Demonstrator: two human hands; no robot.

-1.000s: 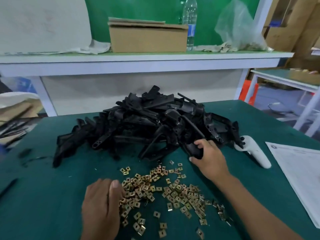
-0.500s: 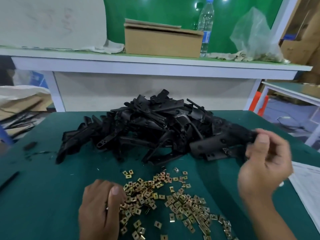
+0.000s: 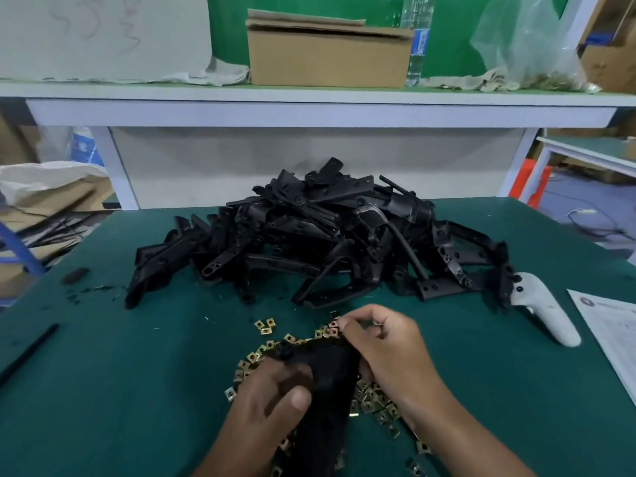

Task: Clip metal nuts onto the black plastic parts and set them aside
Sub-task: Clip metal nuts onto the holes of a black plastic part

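The left hand [image 3: 272, 401] has its grip closed around a black plastic part [image 3: 327, 376], thumb laid across the part's near face and fingers curled behind it. The right hand [image 3: 385, 352] meets the same part at its far end, and its fingertips [image 3: 344, 326] pinch a small metal nut [image 3: 333, 324] against that upper edge; how far the nut sits on the plastic cannot be told. The held part runs from there down toward the lower edge of the view, hanging over the scatter of loose brass-coloured nuts [image 3: 373, 402] that lies on the green bench [image 3: 120, 390] and hiding the middle of it. More nuts show on either side of the hands and under the right forearm.

Beyond the hands, well apart from them, the heap of black plastic parts [image 3: 309, 235] fills the middle of the bench, its nearest pieces lying close to the farthest nuts. A white handheld controller [image 3: 547, 315] lies touching the heap's right edge, and a printed paper sheet [image 3: 612, 332] sits further right at the bench's border. A thin black strip [image 3: 29, 349] and some dark crumbs lie at the left. Behind stands a white shelf [image 3: 309, 98] bearing a cardboard box [image 3: 327, 53], a clear bottle [image 3: 418, 39], a plastic bag [image 3: 526, 46] and a white sheet.
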